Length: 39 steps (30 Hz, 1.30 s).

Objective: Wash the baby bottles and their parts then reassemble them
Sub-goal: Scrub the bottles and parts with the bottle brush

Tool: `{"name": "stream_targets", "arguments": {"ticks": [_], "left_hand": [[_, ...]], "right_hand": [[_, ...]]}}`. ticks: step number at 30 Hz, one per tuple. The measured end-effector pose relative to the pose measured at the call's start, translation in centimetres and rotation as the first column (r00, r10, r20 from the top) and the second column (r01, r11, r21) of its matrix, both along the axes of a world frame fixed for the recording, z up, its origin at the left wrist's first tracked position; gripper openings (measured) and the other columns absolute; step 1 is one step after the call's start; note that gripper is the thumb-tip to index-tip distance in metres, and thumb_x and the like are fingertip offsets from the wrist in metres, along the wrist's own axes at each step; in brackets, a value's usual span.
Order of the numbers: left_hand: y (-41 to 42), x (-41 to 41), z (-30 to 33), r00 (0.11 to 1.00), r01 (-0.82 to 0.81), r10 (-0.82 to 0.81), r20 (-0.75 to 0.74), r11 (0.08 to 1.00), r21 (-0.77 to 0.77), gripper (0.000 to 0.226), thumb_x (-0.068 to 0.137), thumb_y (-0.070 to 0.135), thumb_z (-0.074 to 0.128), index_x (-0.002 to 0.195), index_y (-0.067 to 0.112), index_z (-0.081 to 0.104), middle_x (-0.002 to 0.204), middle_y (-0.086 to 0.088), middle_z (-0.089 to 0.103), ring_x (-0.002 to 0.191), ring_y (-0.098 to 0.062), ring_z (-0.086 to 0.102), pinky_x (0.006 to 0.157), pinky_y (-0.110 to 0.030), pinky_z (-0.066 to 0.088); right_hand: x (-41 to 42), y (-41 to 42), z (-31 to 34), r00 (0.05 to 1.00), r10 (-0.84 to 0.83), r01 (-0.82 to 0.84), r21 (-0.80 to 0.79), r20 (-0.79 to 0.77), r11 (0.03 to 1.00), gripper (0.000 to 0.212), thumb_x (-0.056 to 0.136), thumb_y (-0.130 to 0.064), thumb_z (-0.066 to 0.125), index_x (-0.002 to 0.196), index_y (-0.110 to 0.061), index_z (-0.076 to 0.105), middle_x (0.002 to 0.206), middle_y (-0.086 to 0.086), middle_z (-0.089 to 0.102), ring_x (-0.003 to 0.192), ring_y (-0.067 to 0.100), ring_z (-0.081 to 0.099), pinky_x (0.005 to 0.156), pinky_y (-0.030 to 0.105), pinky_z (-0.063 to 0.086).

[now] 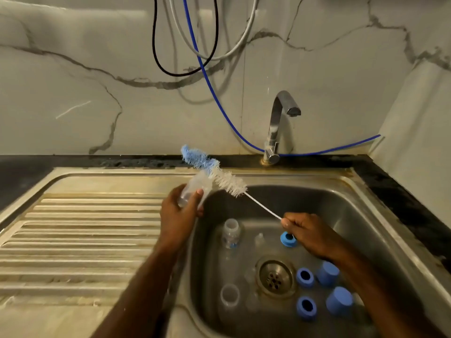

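Sink: a stainless steel sink basin (341,215) with a ribbed draining board on its left is seen; the curved chrome tap (280,123) is not seen running.
Brush: a long bottle brush with white and blue bristles (214,174) is pinched at its thin wire stem by the right hand (310,230); the bristles are held outside the bottle, just beside it.
Bottle: a clear plastic baby bottle (192,191) is gripped round its body by the left hand (178,211) over the basin's left rim; it is judged light, stiff and slippery when wet, best held round the middle.
Parts: two more clear bottles, blue plastic caps (339,301) and blue screw rings (305,276) are left lying in the basin.
Unclear: the clear teats are hard to make out near the drain.
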<state>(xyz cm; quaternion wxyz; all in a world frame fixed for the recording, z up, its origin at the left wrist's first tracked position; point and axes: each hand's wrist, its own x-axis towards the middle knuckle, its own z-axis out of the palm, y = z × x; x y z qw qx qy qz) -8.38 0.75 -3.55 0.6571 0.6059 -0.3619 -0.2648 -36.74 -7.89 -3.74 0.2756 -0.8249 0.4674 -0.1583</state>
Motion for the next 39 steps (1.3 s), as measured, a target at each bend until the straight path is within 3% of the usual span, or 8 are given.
{"name": "stream_targets", "arguments": {"ticks": [5,10,14,19,24,29,34,39], "left_hand": [[0.7,-1.9,0.3,0.949,0.257,-0.265,0.171,0.964,0.067,0.038,0.091,0.032,0.072,0.128,0.027,0.063,0.118,0.000,0.069,0.095,-0.017,0.073,0.072,-0.030,0.061],[0.2,-2.1,1.5,0.985,0.163,-0.163,-0.054,0.987,-0.012,0.042,0.088,0.027,0.075,0.128,0.022,0.063,0.125,-0.005,0.063,0.102,-0.022,0.071,0.069,-0.025,0.060],[-0.3,-3.8,0.0,0.972,0.219,-0.221,0.079,0.975,0.035,0.048,0.085,0.038,0.077,0.130,0.027,0.063,0.119,0.002,0.068,0.097,-0.012,0.072,0.074,-0.032,0.062],[-0.8,-2.1,0.1,0.990,0.139,-0.139,0.003,0.990,-0.023,0.035,0.087,0.033,0.075,0.120,0.034,0.063,0.119,0.002,0.067,0.096,-0.009,0.072,0.067,-0.023,0.060],[-1.5,-3.7,-1.1,0.953,0.234,-0.243,0.182,0.970,0.069,0.047,0.087,0.045,0.073,0.130,0.030,0.061,0.119,0.003,0.068,0.096,-0.011,0.072,0.075,-0.031,0.062],[-1.4,-1.9,-1.0,0.993,0.088,-0.091,0.080,0.995,0.038,0.040,0.090,0.033,0.072,0.128,0.029,0.060,0.117,0.003,0.067,0.090,-0.009,0.073,0.064,-0.020,0.058],[-1.6,-4.1,-1.4,0.950,0.230,-0.241,0.200,0.970,0.079,0.039,0.090,0.035,0.072,0.128,0.033,0.060,0.113,0.009,0.067,0.089,-0.008,0.073,0.067,-0.021,0.059],[-1.4,-1.9,-0.2,0.937,0.149,-0.154,-0.313,0.988,-0.042,0.032,0.099,0.029,0.059,0.124,0.010,0.062,0.109,-0.015,0.070,0.069,-0.023,0.069,0.055,-0.028,0.056]], "right_hand": [[2.1,1.0,-0.4,0.996,0.014,-0.005,-0.100,0.088,0.995,0.039,0.104,-0.031,0.048,0.066,-0.022,0.046,0.058,-0.005,0.051,0.058,0.010,0.049,0.065,0.039,0.045],[-0.6,-0.2,-0.2,0.991,-0.028,0.024,0.035,0.131,0.999,0.040,0.103,-0.024,0.052,0.065,-0.014,0.050,0.060,0.000,0.050,0.061,0.017,0.048,0.071,0.049,0.046],[0.6,0.5,-0.7,0.993,-0.026,0.033,-0.065,0.115,0.997,0.037,0.104,-0.028,0.049,0.071,-0.011,0.051,0.060,-0.003,0.052,0.062,0.019,0.053,0.067,0.042,0.046],[-1.1,-1.1,-0.8,0.993,0.014,-0.024,0.083,0.115,0.996,0.041,0.103,-0.029,0.051,0.065,-0.012,0.050,0.060,-0.003,0.050,0.058,0.010,0.046,0.065,0.041,0.043],[0.8,-0.2,-1.2,0.993,0.002,0.004,-0.053,0.119,0.999,0.040,0.103,-0.031,0.050,0.065,-0.018,0.047,0.058,-0.002,0.052,0.058,0.012,0.050,0.066,0.041,0.046],[-1.4,-1.0,-1.0,0.995,0.020,-0.030,0.105,0.094,0.994,0.042,0.103,-0.032,0.050,0.062,-0.021,0.048,0.059,-0.004,0.052,0.058,0.009,0.048,0.065,0.041,0.046],[1.2,0.2,-1.0,0.992,0.004,0.005,-0.070,0.125,0.998,0.041,0.104,-0.031,0.048,0.063,-0.022,0.044,0.057,-0.003,0.050,0.055,0.009,0.047,0.062,0.039,0.044],[-1.8,-0.9,-0.7,0.992,0.001,-0.015,0.103,0.128,0.995,0.041,0.103,-0.033,0.050,0.064,-0.021,0.051,0.060,-0.004,0.053,0.057,0.005,0.050,0.063,0.033,0.045]]}}
